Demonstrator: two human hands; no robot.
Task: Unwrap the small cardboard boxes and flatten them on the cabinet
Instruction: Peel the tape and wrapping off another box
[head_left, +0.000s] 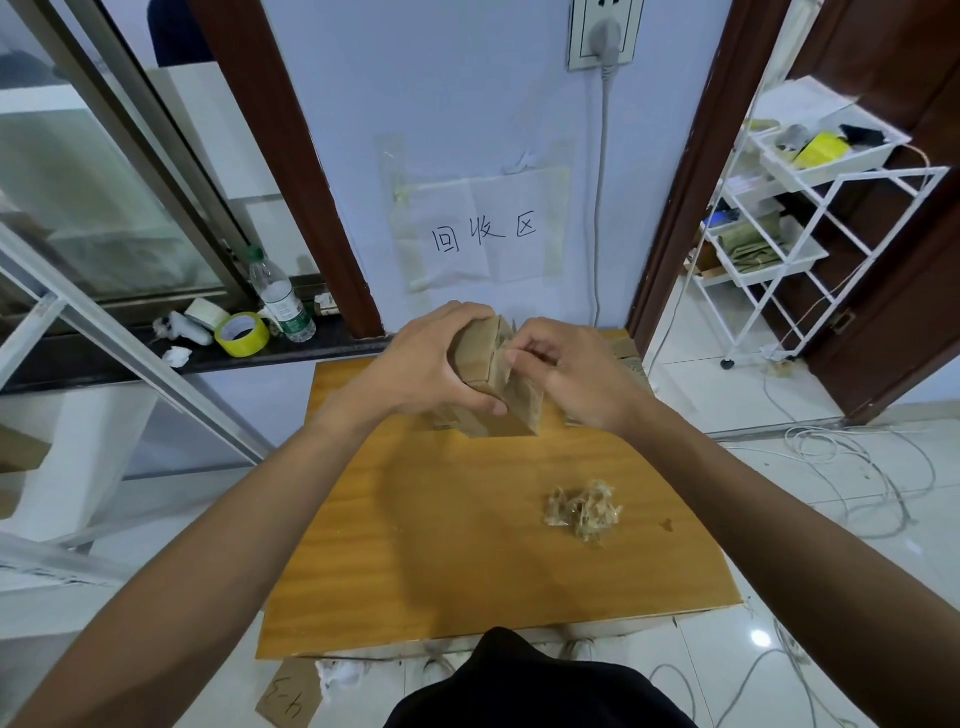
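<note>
Left hand (426, 358): reaches in from the left, fingers curled over the top of the box (493, 379), thumb underneath, grasping it.
Right hand (566, 369): fingertips pinching at the box's top seam.
Box: held above the far end of the cabinet (441, 545), tilted, long axis running away and leftward.
Tape scraps (584, 509): lying on the cabinet, nearer right.

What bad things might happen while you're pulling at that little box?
1. The left hand grips the small brown cardboard box while the right hand pinches at its seam; a hard tug might tear the cardboard or make it slip.
2. The crumpled clear tape wad sits loose on the yellow wooden cabinet top; an arm may knock it off.
</note>
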